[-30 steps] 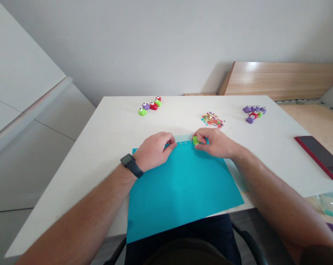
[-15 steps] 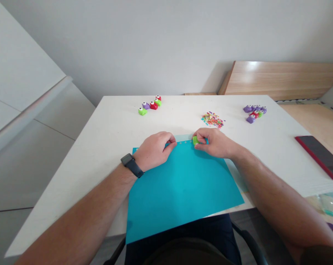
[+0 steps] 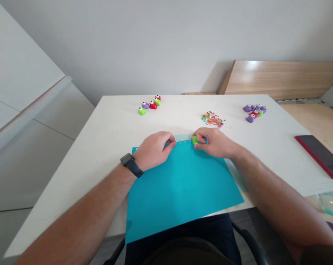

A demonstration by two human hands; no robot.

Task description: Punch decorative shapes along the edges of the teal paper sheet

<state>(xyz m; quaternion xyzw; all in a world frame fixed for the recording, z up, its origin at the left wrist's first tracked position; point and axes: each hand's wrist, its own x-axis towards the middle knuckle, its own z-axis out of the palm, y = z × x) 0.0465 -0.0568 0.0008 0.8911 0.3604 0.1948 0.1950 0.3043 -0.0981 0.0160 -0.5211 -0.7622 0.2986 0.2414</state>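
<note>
A teal paper sheet (image 3: 180, 187) lies on the white table (image 3: 106, 136), its near edge hanging over the front. My right hand (image 3: 214, 142) grips a small green paper punch (image 3: 195, 140) set on the sheet's far edge, where a short row of punched holes shows. My left hand (image 3: 154, 150), a dark watch on its wrist, pinches the same far edge a little to the left of the holes.
Small colourful punches sit in two groups, at the back left (image 3: 150, 105) and the back right (image 3: 254, 112). A pile of paper confetti (image 3: 212, 119) lies behind my right hand. A red-edged phone (image 3: 319, 155) rests at the right. Wooden boards (image 3: 279, 79) lean behind.
</note>
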